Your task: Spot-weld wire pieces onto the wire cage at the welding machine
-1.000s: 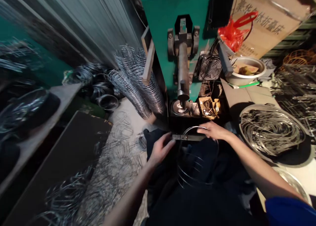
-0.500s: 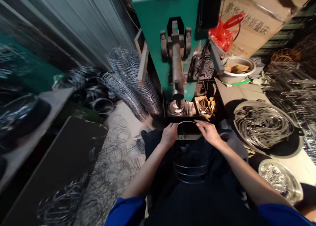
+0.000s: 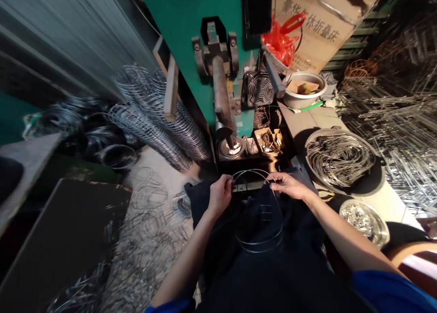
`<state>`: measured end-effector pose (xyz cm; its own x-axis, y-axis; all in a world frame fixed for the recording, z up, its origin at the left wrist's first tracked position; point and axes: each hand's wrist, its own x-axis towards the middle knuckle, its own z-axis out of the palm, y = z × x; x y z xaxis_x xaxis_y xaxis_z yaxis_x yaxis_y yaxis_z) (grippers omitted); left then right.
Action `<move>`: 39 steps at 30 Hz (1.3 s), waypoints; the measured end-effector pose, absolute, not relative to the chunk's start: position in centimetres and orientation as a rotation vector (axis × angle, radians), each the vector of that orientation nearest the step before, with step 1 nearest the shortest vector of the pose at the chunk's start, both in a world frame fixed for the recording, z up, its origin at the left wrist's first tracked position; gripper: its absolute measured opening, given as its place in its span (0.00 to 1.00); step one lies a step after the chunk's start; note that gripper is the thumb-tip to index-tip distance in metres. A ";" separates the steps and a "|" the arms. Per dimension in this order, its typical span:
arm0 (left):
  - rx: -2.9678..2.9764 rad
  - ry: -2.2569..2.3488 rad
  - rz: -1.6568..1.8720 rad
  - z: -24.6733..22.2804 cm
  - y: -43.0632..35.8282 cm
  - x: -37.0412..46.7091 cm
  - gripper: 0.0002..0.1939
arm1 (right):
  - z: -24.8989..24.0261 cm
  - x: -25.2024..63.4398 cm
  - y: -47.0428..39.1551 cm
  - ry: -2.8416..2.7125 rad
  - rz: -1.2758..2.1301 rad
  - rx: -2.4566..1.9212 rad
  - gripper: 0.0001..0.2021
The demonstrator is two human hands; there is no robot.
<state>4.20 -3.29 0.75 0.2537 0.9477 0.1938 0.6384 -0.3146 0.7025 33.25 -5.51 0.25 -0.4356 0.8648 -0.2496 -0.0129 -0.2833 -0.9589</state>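
My left hand (image 3: 220,195) pinches the left side of a thin wire ring (image 3: 251,172), and my right hand (image 3: 287,185) pinches its right side. The ring tops a wire cage frame (image 3: 259,226) of several hoops that rests on my dark-clothed lap. Both hands sit just in front of the green machine (image 3: 191,26), below its steel arm (image 3: 221,99) and round lower die (image 3: 230,148).
A stack of finished wire frames (image 3: 157,117) leans left of the machine. A big pan of wire rings (image 3: 337,158) and a smaller pan of small metal parts (image 3: 363,219) stand at my right. Loose wire frames (image 3: 143,231) litter the floor at left. A small fan (image 3: 259,89) stands behind.
My left hand came up from the lap and took the ring's left side. Both hands now hold the ring in front of the die. The view swung right, shifting the machine leftwards.
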 end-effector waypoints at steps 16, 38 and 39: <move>2.234 1.442 0.882 0.6 -2.9 5.5 0.11 | 1.7 29.7 -4.8 -2.098 0.576 -1.674 0.22; 2.369 1.587 0.178 2.2 -1.4 7.5 0.11 | 1.4 29.3 -2.7 -2.401 0.391 -1.919 0.21; 2.370 1.595 0.154 2.3 -1.4 7.5 0.11 | 1.4 29.2 -2.6 -2.416 0.388 -1.914 0.21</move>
